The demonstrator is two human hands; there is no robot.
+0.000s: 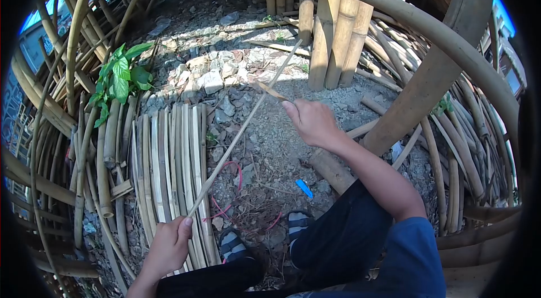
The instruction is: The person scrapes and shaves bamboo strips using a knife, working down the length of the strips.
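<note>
My left hand (168, 247) is closed around the lower end of a long, thin bamboo strip (234, 144), thumb lying along it. The strip slants up and away to the right, its far end over the rubble. In my right hand (313, 123) is a knife (272, 91), its handle hidden in the fist. The short, brownish blade points up and left and overlaps the strip in this view. Beneath my left hand lies a row of split bamboo slats (172, 157), side by side on the ground.
Thick upright bamboo poles (338, 21) stand ahead, and a curved pole (394, 5) arches across the upper right. Bamboo is stacked on both sides. A leafy plant (121, 75) grows at left. Pink string (239, 177) and a blue scrap (304, 188) lie near my sandals (232, 246).
</note>
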